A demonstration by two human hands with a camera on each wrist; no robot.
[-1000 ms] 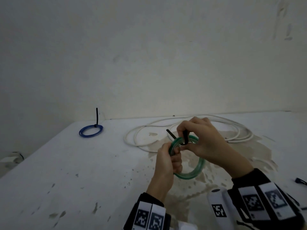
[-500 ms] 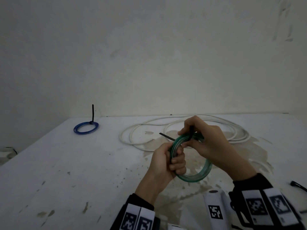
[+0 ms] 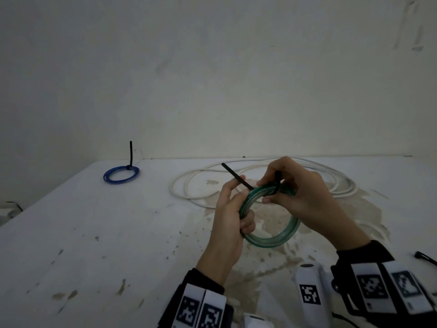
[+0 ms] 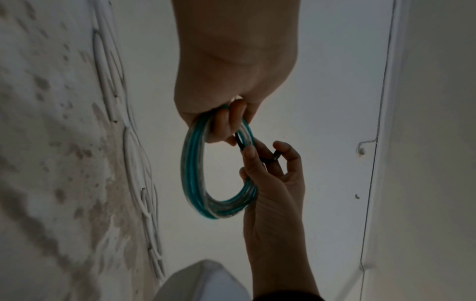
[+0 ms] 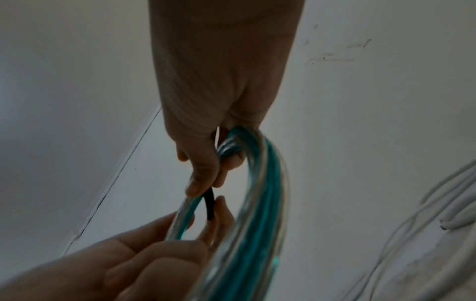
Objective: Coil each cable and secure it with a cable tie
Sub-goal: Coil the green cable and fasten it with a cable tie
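Observation:
A green coiled cable (image 3: 272,241) hangs above the table between both hands. My left hand (image 3: 230,214) grips its left side with the fingers curled round the strands (image 4: 190,173). A black cable tie (image 3: 234,174) is wrapped over the top of the coil, and its tail points up-left past my left thumb. My right hand (image 3: 305,197) pinches the tie's other end at the top of the coil. In the right wrist view, thumb and finger close on the tie (image 5: 209,205) beside the coil (image 5: 262,224).
A blue coil (image 3: 121,175) bound with an upright black tie lies at the back left of the white stained table (image 3: 94,245). A loose white cable (image 3: 189,183) sprawls behind the hands. Spare black ties (image 3: 425,258) lie at the right edge. A wall stands close behind.
The tie's tail has swung upward and sticks out farther to the upper left. My right hand has shifted its pinch on the tie over the coil's top. The coil stays held.

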